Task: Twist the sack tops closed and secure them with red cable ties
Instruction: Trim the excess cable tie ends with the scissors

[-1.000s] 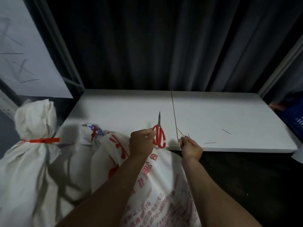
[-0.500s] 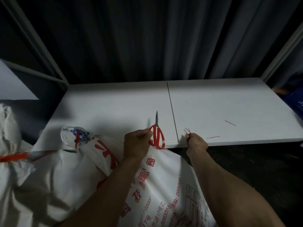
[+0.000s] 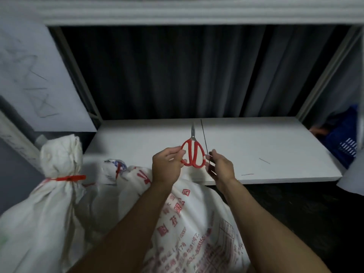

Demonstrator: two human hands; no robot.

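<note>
Both sacks look tied: plain sack with red cable tie at left, printed sack tied too. Left hand fingers pinch red scissors, now lifted off worktop. Right hand pinches thin offcuts, moved beside scissors.

Your left hand covers lower left loop of scissors; how firmly it grips, unclear. Your right hand pinches thin sticks, too fine and blurred to identify or count. Printed sack cut off at 6 o'clock, its lettering smeared, its tied neck at 9 o'clock of your left hand blurred. Tied sack cut at 8 o'clock edge. Two slivers on white board at 3 o'clock too small to name. Blue shape at 3 o'clock half hidden.
</note>
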